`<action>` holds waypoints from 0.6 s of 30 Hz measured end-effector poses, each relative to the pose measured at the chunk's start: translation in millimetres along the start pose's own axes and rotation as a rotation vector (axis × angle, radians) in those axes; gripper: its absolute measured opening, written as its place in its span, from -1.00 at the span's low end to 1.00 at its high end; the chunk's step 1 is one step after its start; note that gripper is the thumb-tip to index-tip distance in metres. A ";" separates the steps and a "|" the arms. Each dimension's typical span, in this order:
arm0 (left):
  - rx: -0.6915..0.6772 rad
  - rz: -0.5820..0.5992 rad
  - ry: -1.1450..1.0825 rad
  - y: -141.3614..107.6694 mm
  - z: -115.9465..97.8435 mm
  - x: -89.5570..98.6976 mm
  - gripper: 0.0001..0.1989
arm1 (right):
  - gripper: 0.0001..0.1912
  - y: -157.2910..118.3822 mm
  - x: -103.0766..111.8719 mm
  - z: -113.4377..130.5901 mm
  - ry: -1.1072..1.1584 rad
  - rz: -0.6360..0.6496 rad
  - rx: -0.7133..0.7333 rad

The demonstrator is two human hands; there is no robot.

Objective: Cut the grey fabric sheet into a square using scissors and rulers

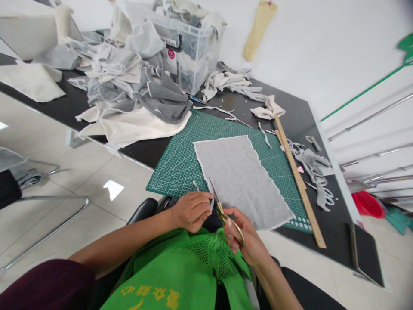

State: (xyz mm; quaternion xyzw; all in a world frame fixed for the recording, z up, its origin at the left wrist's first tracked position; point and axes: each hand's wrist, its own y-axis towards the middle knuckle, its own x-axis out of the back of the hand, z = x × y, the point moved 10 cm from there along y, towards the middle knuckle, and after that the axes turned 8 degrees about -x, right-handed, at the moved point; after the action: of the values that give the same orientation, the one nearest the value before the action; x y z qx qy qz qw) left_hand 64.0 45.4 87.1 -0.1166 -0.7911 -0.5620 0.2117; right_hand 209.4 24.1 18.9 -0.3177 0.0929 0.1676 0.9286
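A grey cloth [241, 176] with pale, slightly uneven edges lies flat on a green cutting mat [176, 165], its near corner over the mat's edge. At the cloth's left edge, my left hand [193, 211] is closed in a pinch on a narrow fabric strip [212, 203]. The strip's loose end curls up behind my fingers. My right hand [241, 234] grips gold-handled scissors [220, 208] by the finger loops. Their blades point away from me, along the cloth's left edge and close to my left fingertips. Whether the blades touch the fabric, I cannot tell.
Grey and cream cloths [129, 90] are heaped at the left, before a clear plastic bin [193, 56]. A wooden ruler [298, 181] lies along the mat's right side, beside fabric scraps [309, 161] and white-handled scissors [327, 196]. A phone [366, 254] rests at the table's right edge.
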 end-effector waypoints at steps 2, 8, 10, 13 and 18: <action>-0.007 -0.001 0.000 1.0 -0.8 0.5 -0.95 | -0.59 -0.3 -0.2 1.1 -0.004 -0.004 0.008; -0.017 -0.012 0.005 3.8 -2.6 2.6 -0.95 | -0.57 -2.8 -0.6 1.5 -0.066 0.009 0.023; -0.012 -0.008 0.004 3.4 -2.2 1.4 -0.94 | -0.56 -3.0 -0.2 -0.3 -0.087 0.013 0.016; 0.019 -0.011 0.010 2.3 1.2 0.3 -0.92 | -0.53 -2.8 0.9 -2.5 -0.088 0.001 0.007; 0.093 -0.053 0.046 3.7 8.7 5.5 -0.86 | -0.48 -5.2 -0.6 -4.6 -0.094 0.016 -0.028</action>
State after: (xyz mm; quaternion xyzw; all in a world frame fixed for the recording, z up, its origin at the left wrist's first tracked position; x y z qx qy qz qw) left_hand 58.8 54.5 90.3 -0.0725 -0.8140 -0.5327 0.2200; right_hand 210.4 17.3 18.4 -0.3214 0.0493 0.1910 0.9262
